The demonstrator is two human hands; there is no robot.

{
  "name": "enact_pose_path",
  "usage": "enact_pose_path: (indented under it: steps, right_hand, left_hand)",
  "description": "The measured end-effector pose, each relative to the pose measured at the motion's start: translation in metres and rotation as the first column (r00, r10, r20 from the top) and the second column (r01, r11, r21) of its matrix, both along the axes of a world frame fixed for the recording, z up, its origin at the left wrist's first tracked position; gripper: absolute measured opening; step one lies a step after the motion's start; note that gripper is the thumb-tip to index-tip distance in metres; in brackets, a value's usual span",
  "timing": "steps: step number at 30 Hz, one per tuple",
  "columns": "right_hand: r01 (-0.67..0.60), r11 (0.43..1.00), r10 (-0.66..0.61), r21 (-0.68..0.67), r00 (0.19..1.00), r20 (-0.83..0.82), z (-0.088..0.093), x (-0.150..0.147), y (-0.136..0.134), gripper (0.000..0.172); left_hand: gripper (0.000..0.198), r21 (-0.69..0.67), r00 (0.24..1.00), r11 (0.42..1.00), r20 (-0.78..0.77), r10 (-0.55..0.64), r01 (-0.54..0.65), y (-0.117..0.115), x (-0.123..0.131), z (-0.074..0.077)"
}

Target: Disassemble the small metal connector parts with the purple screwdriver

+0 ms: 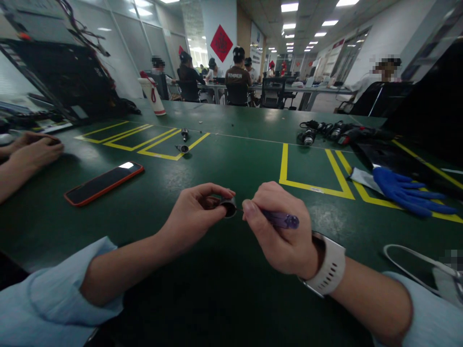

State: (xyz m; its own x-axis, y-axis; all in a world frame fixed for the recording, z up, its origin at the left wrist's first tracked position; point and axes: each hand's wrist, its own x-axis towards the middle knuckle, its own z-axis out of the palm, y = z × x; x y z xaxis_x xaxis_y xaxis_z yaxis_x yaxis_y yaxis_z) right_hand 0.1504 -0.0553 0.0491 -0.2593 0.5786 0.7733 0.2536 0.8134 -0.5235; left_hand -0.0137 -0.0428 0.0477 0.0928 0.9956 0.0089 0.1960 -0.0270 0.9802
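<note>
My left hand [197, 209] is closed around a small dark hollow cylindrical part [229, 208], its round opening turned toward me and to the right. In my right hand [280, 231] is a screwdriver with a translucent purple handle [282, 219]; its thin shaft points left at the rim of the cylindrical part. Whether the tip touches the rim I cannot tell. Both hands are just above the green table [202, 270]. Beyond them lie a small cone-shaped metal part [183, 149] and another small dark metal part [184, 134].
A phone with an orange case [104, 184] lies to the left, near another person's hands [34, 152]. Yellow tape [318, 189] marks the table. At right are a blue glove [405, 190], dark metal parts [309, 135] and a white cable [408, 255]. A white cup [152, 94] stands farther back.
</note>
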Motion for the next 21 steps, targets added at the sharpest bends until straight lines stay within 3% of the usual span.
enact_pose_path:
  steps: [7, 21]
  right_hand:
    - [0.019, 1.000, -0.019, -0.003, 0.999, 0.029, -0.0016, -0.0015, 0.0007, 0.024]
    - [0.007, 0.999, -0.004, 0.041, 0.997, -0.076, -0.0005, 0.0001, 0.0010, 0.021]
  left_hand:
    - [0.021, 0.007, 1.000, 1.000, -0.004, -0.013, 0.013, -0.0004, -0.0007, -0.0009]
    - [0.021, -0.016, 1.000, 1.000, -0.004, -0.027, 0.027, -0.0013, -0.0010, 0.0006]
